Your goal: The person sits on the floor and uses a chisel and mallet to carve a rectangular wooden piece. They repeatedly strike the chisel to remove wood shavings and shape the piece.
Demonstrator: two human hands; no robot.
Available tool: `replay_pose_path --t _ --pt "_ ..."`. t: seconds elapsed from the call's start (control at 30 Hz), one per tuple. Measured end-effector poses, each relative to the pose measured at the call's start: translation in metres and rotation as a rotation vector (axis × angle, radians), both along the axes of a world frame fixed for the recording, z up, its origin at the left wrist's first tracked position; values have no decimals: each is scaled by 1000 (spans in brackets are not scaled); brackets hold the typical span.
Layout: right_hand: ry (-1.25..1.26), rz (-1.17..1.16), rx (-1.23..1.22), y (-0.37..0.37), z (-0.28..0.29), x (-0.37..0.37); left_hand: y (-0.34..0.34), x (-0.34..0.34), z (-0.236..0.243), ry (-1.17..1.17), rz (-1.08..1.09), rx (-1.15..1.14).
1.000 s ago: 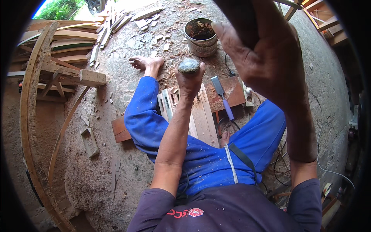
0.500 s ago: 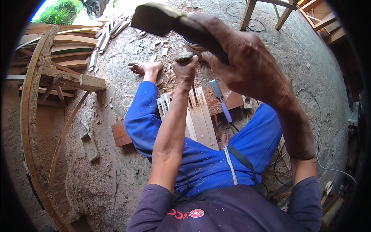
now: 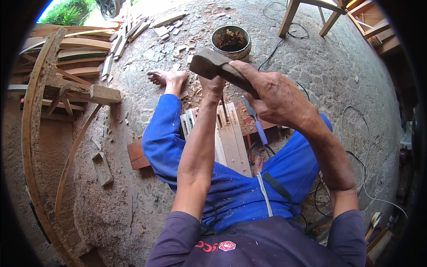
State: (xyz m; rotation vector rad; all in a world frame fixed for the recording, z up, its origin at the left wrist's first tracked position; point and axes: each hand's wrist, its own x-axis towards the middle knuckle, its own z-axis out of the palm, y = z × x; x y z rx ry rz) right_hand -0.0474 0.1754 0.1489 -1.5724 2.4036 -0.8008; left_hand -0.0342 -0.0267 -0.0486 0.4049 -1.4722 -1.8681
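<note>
My right hand grips a dark, heavy hammer-like tool, its head over the top of my left hand. My left hand is closed round an upright chisel, whose dark shaft reaches down to pale slotted boards between my legs. The chisel's top is hidden by the hammer head; whether they touch I cannot tell. Beside the boards, a wide chisel with a purple handle lies on a reddish-brown board, partly behind my right hand.
A dirty bucket stands beyond my hands. Curved timber frames fill the left side. Offcuts litter the concrete floor. A wooden trestle stands at back right, with loose cables on the right. A small wooden box lies left.
My right hand first swung the hammer-like tool up and left into view, and has since come down with it over my left hand. My left hand has stayed nearly in place.
</note>
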Motion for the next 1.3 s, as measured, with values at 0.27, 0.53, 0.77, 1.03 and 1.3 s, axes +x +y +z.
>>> replay_pose_path --t 0.27,0.53,0.77,1.03,1.3 --pt "-219 -43 58 9 -49 -10 62 57 34 -327 265 -452" --pt "-1101 -455 -150 46 -152 52 -18 -40 0 -543 195 -103" --pt "-1402 -595 -138 50 -167 63 -5 -22 4 -378 178 -139" --pt "-1349 -592 -57 49 -183 59 -8 -34 -11 -307 132 18" --pt "-1337 -603 -10 43 -185 60 -25 -42 -3 -599 93 69"
